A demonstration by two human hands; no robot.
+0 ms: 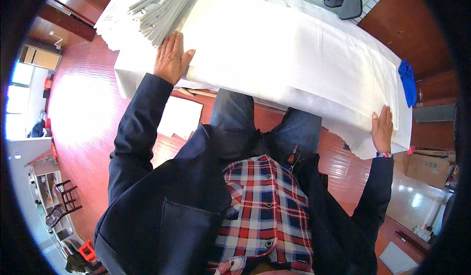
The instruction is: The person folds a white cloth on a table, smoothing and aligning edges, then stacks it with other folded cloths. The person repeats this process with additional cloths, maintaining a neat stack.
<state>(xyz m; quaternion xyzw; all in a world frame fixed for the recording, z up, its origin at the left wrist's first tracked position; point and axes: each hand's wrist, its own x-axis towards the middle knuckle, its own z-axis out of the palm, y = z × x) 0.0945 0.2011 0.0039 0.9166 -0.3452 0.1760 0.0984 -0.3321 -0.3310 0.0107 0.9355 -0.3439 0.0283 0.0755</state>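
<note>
A long white cloth (331, 57) lies spread over a table covered with a white sheet (134, 67). My left hand (171, 59) rests palm down near the cloth's left end, thumb out to the side. Its fingertips lie close to a thick stack of folded whitish cloths (158, 11) at the table's far left. At the right end, my right hand (383, 129) lies flat by the near corner of the spread cloth, thumb apart from the fingers. Both hands appear to hold nothing. Glare washes out much of the cloth's left half.
A blue cloth (407, 83) lies at the table's right edge. Behind the table stands a metal bar with a black end piece (344, 4). White sheet material (180, 116) lies on the reddish floor below. A cardboard box (427, 169) sits at right, a dark chair (66, 201) at left.
</note>
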